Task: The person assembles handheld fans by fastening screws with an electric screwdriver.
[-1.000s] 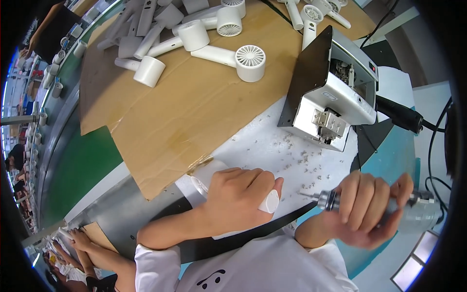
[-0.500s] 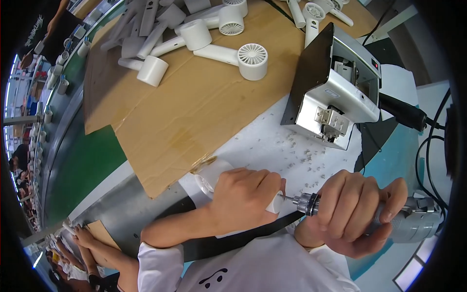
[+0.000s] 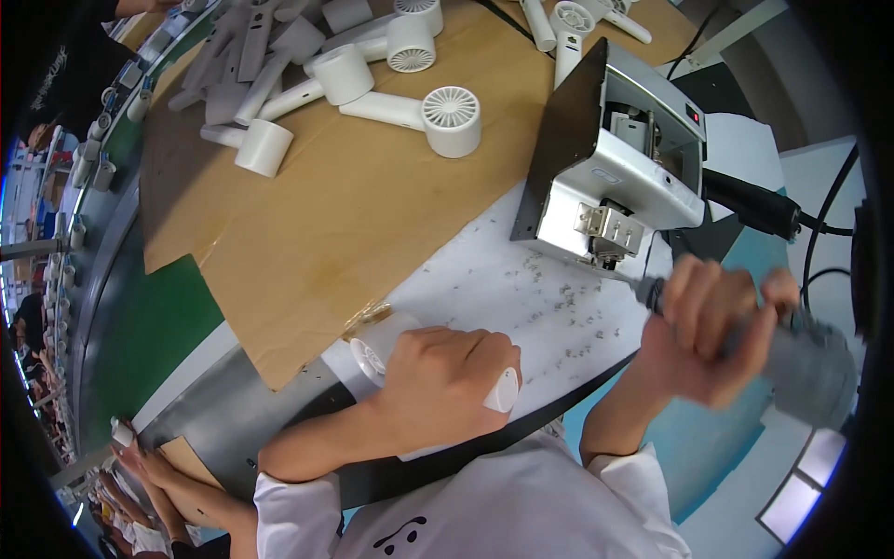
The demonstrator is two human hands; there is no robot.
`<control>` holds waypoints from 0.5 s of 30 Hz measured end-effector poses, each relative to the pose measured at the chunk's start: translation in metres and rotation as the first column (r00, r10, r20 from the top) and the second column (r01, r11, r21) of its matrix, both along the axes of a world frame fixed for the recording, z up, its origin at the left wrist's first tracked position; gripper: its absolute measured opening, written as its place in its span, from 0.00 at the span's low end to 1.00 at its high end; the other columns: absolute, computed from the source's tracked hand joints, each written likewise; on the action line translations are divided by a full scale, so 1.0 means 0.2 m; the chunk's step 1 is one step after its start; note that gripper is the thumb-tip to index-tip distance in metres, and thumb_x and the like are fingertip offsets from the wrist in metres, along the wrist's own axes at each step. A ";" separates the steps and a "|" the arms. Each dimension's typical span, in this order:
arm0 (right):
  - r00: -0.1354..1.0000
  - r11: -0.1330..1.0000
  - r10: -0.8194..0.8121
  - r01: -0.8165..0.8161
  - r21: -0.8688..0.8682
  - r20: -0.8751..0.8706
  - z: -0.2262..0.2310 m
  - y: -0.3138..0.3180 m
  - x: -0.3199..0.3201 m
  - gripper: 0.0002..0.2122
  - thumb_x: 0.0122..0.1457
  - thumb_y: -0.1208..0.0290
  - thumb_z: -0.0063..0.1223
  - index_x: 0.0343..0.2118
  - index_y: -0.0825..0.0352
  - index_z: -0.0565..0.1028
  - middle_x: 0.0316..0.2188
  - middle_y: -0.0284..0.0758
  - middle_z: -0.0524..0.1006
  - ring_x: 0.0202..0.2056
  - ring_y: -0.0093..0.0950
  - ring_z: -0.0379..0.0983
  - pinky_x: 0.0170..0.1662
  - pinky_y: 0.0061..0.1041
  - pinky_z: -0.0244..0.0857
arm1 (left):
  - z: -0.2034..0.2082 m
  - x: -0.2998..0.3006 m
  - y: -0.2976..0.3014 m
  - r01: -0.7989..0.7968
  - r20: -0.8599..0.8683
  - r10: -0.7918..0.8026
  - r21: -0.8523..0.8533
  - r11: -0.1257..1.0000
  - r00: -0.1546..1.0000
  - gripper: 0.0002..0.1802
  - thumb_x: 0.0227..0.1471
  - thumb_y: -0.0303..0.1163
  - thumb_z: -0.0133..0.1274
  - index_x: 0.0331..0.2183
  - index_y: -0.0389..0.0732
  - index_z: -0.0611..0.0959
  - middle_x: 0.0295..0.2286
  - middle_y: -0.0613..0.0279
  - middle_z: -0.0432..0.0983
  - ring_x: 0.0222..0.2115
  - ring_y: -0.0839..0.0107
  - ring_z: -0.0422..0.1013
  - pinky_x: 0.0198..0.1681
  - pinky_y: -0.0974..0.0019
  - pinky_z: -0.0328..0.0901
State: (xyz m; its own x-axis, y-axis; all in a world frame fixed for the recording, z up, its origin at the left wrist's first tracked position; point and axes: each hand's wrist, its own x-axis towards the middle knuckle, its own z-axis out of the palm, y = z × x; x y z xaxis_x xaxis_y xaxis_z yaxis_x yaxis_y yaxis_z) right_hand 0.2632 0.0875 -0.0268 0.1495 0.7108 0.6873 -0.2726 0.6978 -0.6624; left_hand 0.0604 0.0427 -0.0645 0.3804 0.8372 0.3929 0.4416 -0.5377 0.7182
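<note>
A white handheld fan (image 3: 386, 337) lies on the white sheet, and my left hand (image 3: 445, 377) is closed around its handle. The fan's round head shows on one side of the fist and the handle's end on the other. Gripped in my right hand (image 3: 710, 331), somewhat smeared by motion, is a grey electric screwdriver (image 3: 815, 368). Its bit reaches left to the front of a silver and black screw feeder (image 3: 610, 177), beside the small metal block (image 3: 610, 228). Whether the bit carries a screw is too small to tell.
Several small screws (image 3: 563, 303) lie scattered on the white sheet (image 3: 466, 279). Several white fans (image 3: 453, 121) are heaped on the brown cardboard (image 3: 307, 252). At the left runs a green conveyor (image 3: 177, 326) carrying white parts. Another person's hands (image 3: 140, 461) work at the lower left.
My right hand has lifted the screwdriver off the fan handle's end and moved it up and right to the screw feeder. My left hand keeps its hold on the fan. The whole view has shifted slightly.
</note>
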 end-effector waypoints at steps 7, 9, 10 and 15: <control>0.983 0.988 -0.142 0.148 -0.046 0.112 -0.07 0.10 -0.06 0.08 0.65 0.72 0.36 0.43 0.68 0.62 0.12 0.26 0.57 0.11 0.16 0.50 0.18 0.22 0.51 | 0.00 -0.04 -0.01 0.034 -0.092 -0.040 -0.066 0.997 0.995 0.12 0.27 0.25 0.59 0.21 0.43 0.75 0.15 0.65 0.70 0.12 0.65 0.66 0.16 0.66 0.60; 0.976 0.982 -0.169 0.179 -0.062 0.136 -0.07 0.10 -0.08 0.07 0.64 0.73 0.36 0.42 0.69 0.62 0.12 0.26 0.57 0.11 0.16 0.50 0.18 0.22 0.52 | 0.00 -0.04 -0.01 0.043 -0.096 -0.051 -0.081 0.996 0.994 0.12 0.26 0.25 0.58 0.21 0.44 0.75 0.15 0.65 0.69 0.12 0.65 0.66 0.16 0.65 0.60; 0.967 0.975 -0.195 0.209 -0.074 0.162 -0.07 0.11 -0.09 0.07 0.63 0.74 0.37 0.42 0.69 0.61 0.12 0.26 0.57 0.11 0.16 0.50 0.18 0.22 0.52 | 0.00 -0.04 -0.01 0.051 -0.098 -0.060 -0.093 0.994 0.993 0.12 0.26 0.25 0.58 0.21 0.44 0.75 0.14 0.66 0.69 0.12 0.65 0.66 0.16 0.65 0.59; 0.969 0.969 -0.205 0.221 -0.107 0.141 -0.10 0.12 -0.11 0.06 0.61 0.77 0.38 0.41 0.70 0.61 0.11 0.26 0.57 0.11 0.16 0.50 0.16 0.22 0.51 | 0.02 -0.02 0.01 0.041 -0.038 -0.044 -0.094 0.995 0.998 0.11 0.30 0.23 0.58 0.18 0.43 0.72 0.12 0.65 0.65 0.10 0.65 0.62 0.14 0.66 0.56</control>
State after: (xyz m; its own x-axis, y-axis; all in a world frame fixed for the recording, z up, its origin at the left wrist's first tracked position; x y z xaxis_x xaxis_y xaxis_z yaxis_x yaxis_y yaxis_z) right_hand 0.2419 0.1115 -0.0469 0.2228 0.7514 0.6212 -0.0339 0.6428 -0.7653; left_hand 0.0562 0.0442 -0.0609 0.4303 0.8521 0.2979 0.4494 -0.4884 0.7480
